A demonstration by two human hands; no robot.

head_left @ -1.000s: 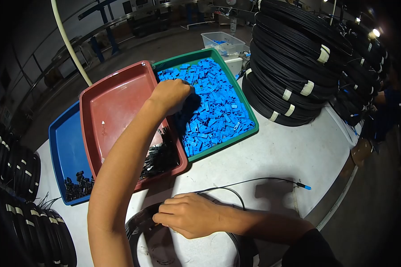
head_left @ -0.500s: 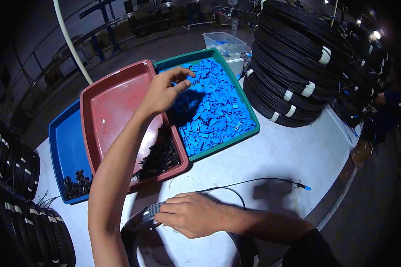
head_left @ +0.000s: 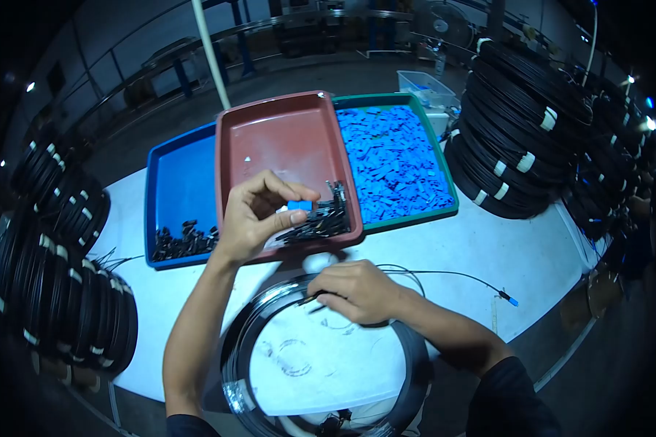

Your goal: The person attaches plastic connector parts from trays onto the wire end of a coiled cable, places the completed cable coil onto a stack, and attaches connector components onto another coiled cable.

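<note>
My left hand [head_left: 259, 215] pinches a small blue clip [head_left: 299, 206] between thumb and fingertips, above the front of the red tray [head_left: 277, 146]. Black connectors [head_left: 328, 220] lie in that tray just beyond the clip. My right hand [head_left: 361, 291] is closed on a black cable end [head_left: 311, 299] at the top of the black cable coil [head_left: 233, 342], which lies at the table's front edge. To the right, a cable with a blue-tipped end [head_left: 512, 300] rests on the table. Behind, the green tray [head_left: 450, 197] holds many blue clips [head_left: 393, 160].
A blue tray [head_left: 186, 164] with small black parts [head_left: 186, 242] is at the left. Stacked cable coils stand at the right [head_left: 521, 131] and left [head_left: 58, 291]. A clear bin [head_left: 426, 91] sits behind the green tray. The white table [head_left: 430, 251] has a curved edge.
My left hand has come back from the green tray toward me, now with a blue clip. The view has shifted left, and more of the coil shows.
</note>
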